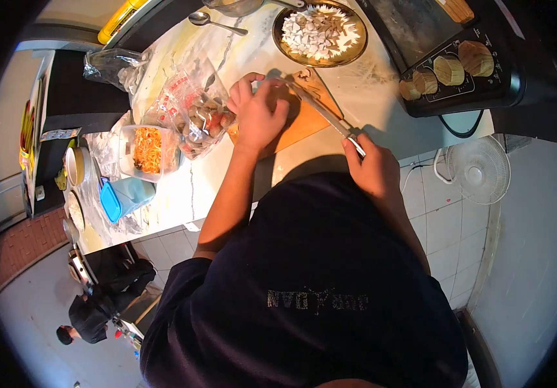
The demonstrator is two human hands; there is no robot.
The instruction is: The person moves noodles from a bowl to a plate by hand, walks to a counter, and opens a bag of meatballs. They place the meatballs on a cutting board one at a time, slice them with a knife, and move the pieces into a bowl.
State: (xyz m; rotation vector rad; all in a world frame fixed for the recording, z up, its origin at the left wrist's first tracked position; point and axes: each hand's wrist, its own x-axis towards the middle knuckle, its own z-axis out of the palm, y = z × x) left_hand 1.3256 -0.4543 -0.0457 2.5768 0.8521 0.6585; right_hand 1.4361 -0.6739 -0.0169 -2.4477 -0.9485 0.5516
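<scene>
My right hand (374, 167) is closed around the handle of a knife (322, 108), whose blade points up and left across an orange-brown cutting board (305, 127). Over the board's left side is my left hand (260, 113), fingers bent and apart, fingertips close to the knife's tip. I see nothing held in it, though its underside is hidden. Small dark and pale scraps (304, 75) lie at the board's far end. Just left of my left hand rests a clear plastic bag (184, 97) with red print, holding brownish round pieces (202, 124) that look like mushrooms.
A round plate (278, 46) of chopped white pieces stands beyond the board. A spoon (217, 24) lies at the back. Left are a tub of orange shreds (148, 150) and a blue-lidded container (111, 202). A black appliance (466, 81) stands right; another person (91, 318) is lower left.
</scene>
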